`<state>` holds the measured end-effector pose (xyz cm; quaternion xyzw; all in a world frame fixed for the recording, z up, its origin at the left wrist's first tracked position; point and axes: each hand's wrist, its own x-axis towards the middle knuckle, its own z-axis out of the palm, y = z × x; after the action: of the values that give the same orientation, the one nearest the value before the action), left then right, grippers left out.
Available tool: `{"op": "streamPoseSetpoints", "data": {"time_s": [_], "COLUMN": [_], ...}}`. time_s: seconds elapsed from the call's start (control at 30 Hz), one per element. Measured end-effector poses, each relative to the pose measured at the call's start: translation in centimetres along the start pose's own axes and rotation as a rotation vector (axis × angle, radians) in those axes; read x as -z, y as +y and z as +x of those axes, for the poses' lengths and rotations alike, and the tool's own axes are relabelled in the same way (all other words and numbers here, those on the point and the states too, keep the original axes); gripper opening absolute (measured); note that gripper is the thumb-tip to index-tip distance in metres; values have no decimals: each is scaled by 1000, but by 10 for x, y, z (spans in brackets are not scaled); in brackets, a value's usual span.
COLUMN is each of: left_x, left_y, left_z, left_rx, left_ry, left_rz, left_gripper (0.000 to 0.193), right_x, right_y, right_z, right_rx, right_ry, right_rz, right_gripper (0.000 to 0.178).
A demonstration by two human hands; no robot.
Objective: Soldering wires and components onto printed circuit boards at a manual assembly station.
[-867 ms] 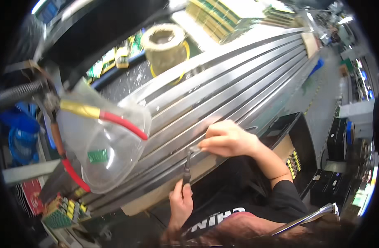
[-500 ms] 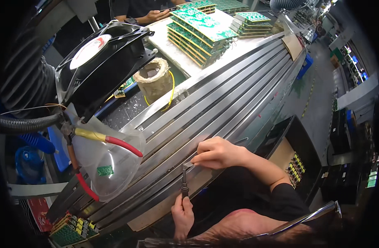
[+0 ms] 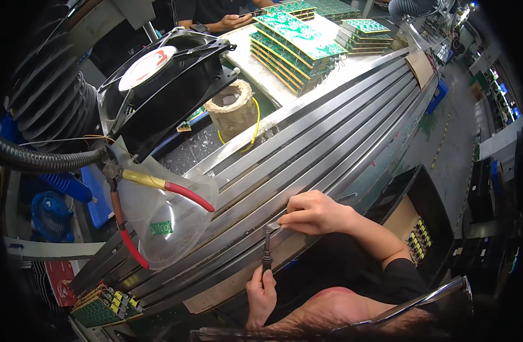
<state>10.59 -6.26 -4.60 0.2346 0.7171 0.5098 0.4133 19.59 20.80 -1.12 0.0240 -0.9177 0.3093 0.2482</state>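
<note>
My left hand (image 3: 261, 292), low in the middle, is closed round the dark handle of what looks like a soldering iron (image 3: 267, 251), its metal shaft pointing up and away from me. Pinched between the fingertips of my right hand (image 3: 315, 212) is a small grey flat piece (image 3: 274, 226). That piece meets the upper end of the iron, or lies right beside it; the exact contact is too small to make out. Both hands are over the near edge of the long metal rails (image 3: 307, 165).
Pliers (image 3: 187, 195) with red and yellow grips hang by a clear plastic funnel (image 3: 176, 242) on the left. Behind stand a black fan (image 3: 164, 85), a rough brown pot (image 3: 233, 117) and stacked green circuit boards (image 3: 298, 43). A black bin (image 3: 435, 199) holds boards at right. Another person's hand (image 3: 236, 21) is at the back.
The whole scene has shifted rightward and slightly down in the picture, as my head has moved. Both hands keep their hold, with the iron and the grey piece still together.
</note>
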Motion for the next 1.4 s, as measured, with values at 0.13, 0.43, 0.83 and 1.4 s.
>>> {"op": "streamPoseSetpoints", "data": {"time_s": [0.13, 0.43, 0.83, 1.4], "left_x": [0, -2, 2, 1], "left_y": [2, 8, 14, 13], "left_z": [1, 2, 1, 3], "left_rx": [8, -13, -95, -112], "left_ry": [6, 1, -45, -34], "left_rz": [23, 83, 96, 34], "left_gripper": [20, 21, 22, 24], "right_x": [-4, 7, -1, -2], "right_y": [5, 2, -2, -3], "right_z": [-3, -1, 1, 0], "right_rx": [-10, -89, -139, -189], "right_ry": [43, -29, -8, -16], "right_rz": [38, 66, 100, 81], "right_gripper": [7, 13, 16, 16]}}
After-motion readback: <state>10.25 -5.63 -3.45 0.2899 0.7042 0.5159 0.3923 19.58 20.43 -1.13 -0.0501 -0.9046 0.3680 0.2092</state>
